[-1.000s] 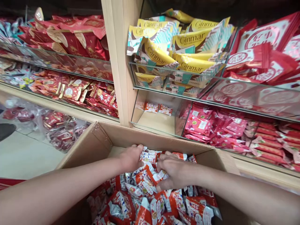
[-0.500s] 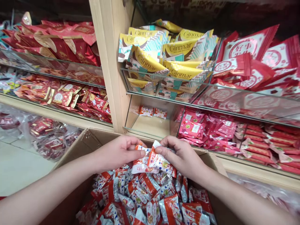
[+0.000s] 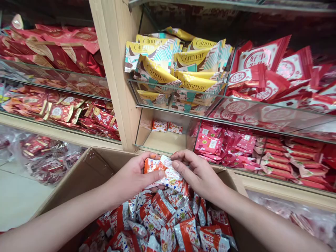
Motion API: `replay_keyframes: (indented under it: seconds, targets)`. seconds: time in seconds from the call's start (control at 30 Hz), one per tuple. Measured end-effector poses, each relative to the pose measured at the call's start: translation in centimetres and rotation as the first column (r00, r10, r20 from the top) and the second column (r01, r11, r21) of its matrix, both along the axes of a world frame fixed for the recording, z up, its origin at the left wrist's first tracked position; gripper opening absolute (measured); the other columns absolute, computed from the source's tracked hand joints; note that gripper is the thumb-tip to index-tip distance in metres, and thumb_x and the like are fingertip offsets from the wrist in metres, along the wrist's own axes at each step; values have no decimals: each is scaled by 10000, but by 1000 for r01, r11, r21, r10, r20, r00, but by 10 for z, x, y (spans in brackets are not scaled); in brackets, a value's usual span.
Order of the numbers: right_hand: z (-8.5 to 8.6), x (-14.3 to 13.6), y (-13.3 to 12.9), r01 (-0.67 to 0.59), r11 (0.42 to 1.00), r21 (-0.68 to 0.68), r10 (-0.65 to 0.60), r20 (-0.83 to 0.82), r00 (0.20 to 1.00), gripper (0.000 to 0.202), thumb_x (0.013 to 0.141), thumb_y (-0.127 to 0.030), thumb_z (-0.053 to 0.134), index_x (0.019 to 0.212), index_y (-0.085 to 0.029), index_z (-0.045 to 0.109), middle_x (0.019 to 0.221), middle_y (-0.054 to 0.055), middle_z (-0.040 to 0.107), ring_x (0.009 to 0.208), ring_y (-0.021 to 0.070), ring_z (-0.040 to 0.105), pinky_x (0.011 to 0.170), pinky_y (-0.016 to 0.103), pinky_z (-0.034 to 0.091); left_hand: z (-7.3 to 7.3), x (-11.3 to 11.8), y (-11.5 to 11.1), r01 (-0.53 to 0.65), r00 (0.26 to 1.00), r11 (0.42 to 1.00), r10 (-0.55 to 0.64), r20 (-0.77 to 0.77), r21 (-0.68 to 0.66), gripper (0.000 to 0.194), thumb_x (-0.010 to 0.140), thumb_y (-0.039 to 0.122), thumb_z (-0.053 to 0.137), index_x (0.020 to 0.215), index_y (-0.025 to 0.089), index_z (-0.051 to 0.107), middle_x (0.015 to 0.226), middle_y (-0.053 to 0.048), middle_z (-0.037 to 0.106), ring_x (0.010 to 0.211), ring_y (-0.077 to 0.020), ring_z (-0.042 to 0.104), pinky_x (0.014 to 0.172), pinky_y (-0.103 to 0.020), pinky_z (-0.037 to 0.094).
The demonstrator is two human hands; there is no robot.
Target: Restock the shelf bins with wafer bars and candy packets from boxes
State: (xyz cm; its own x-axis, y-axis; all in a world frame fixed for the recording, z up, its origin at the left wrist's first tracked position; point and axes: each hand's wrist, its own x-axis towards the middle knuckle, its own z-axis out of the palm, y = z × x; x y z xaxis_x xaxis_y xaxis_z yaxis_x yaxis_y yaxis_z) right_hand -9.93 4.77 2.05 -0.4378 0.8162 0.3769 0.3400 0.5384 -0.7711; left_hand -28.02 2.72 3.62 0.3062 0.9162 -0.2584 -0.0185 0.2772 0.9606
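Note:
Small red-and-white packets (image 3: 168, 173) are held together over an open cardboard box. My left hand (image 3: 140, 171) grips them from the left, thumb on top and fingers underneath. My right hand (image 3: 195, 171) touches their right end, thumb and fingers closed on the edge of the top packet. Below my hands the box (image 3: 86, 168) holds a heap of similar red-and-white packets (image 3: 160, 217). Two more such packets (image 3: 167, 127) lie at the back of a small shelf compartment (image 3: 165, 141) just beyond my hands.
Yellow Ginmar packets (image 3: 193, 59) fill the glass-fronted tray above the compartment. Red and pink packets (image 3: 212, 140) lie to the right. A wooden post (image 3: 112, 70) divides the shelves. Plastic bags of packets (image 3: 47, 157) sit at the left.
The packets in my hands now overlap more closely, and the left hand's fingers reach further under them. The view has shifted slightly, with the shelves moving left.

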Motion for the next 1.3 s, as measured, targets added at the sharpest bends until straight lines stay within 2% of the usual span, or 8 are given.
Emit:
replay_keyframes:
  seconds: [0.13,0.27,0.5,0.63,0.87,1.03,1.17,1.3]
  targets:
    - [2,2,-3,-71,993,-96,72,-2,997,283,795,-271,562,1064,-188,537,941,32,613,850,141,565,758,268,452,-1,-1,2,-73,997,996,73,0,42,284,676,302,686,874,188,519,634,65,626,540,-77,567,527,-189,445]
    - [8,5,-2,-43,960,-276,-9,-186,983,204,745,-274,591,924,-179,563,823,20,603,736,133,563,679,268,470,-1,-2,2,-177,979,984,172,110,32,223,727,283,645,921,197,576,690,32,674,587,-100,605,563,-211,479]
    - [16,1,3,-228,758,-611,-233,-580,780,350,642,-265,699,862,-198,435,811,5,615,693,147,613,657,326,526,8,1,2,-244,934,963,265,238,-116,230,797,164,560,1019,188,617,816,-48,717,689,-146,660,615,-258,538]
    - [13,-3,3,-174,801,-572,-260,-595,760,397,663,-270,689,963,-222,434,853,-2,623,671,123,613,614,272,521,7,2,1,-214,924,969,241,296,-122,204,832,179,511,1002,155,621,865,-82,714,724,-163,665,634,-277,545]
    - [4,-4,3,-42,854,-519,-189,-383,904,326,640,-333,684,754,-190,415,679,-19,580,489,77,499,440,208,419,0,1,0,-118,973,992,104,205,54,421,692,219,700,1074,199,524,890,-16,704,748,-121,637,704,-229,492]
    - [-1,-2,2,83,978,-192,-111,-139,984,239,727,-324,625,877,-192,492,770,14,579,555,101,504,470,228,399,-3,-2,2,-64,997,983,55,54,172,312,736,265,650,995,202,488,835,24,657,696,-97,587,655,-224,460]
    - [-2,2,0,90,986,138,-85,-44,995,368,776,-284,594,1117,-224,469,1048,61,561,874,166,556,692,282,457,-3,-2,0,13,1000,970,-12,-9,241,214,745,294,631,905,194,528,770,46,600,678,-82,533,636,-204,427]
    - [-2,3,-2,11,997,75,-13,17,1000,201,802,-257,558,988,-214,498,915,33,600,805,153,568,689,282,460,-6,-1,-2,39,999,975,-40,-1,218,224,725,298,646,877,180,531,802,26,593,709,-92,518,664,-219,421]
